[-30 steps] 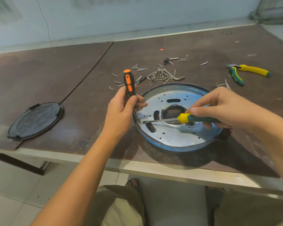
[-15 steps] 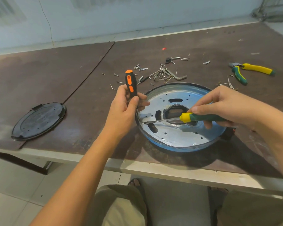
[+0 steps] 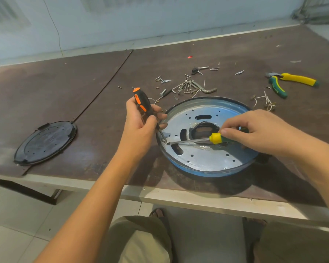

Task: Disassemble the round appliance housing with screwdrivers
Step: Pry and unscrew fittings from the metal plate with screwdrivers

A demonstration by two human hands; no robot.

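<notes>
The round appliance housing (image 3: 207, 160), a silver perforated plate inside a blue rim, lies on the table near its front edge. My left hand (image 3: 141, 126) grips a black-and-orange screwdriver (image 3: 141, 102) almost upright, its tip down at the housing's left rim. My right hand (image 3: 254, 131) holds a green-and-yellow screwdriver (image 3: 215, 138) nearly flat across the plate, its shaft pointing left. Both tips meet at a small screw by the left rim.
A black round cover (image 3: 46, 142) lies at the left, partly over the table edge. Loose screws and hex keys (image 3: 190, 86) are scattered behind the housing. Yellow-and-green pliers (image 3: 289, 82) and wire scraps (image 3: 264, 101) lie at the back right.
The orange screwdriver has tilted slightly and its tip has come down to the left rim, next to the other screwdriver's tip. My right hand stays over the plate.
</notes>
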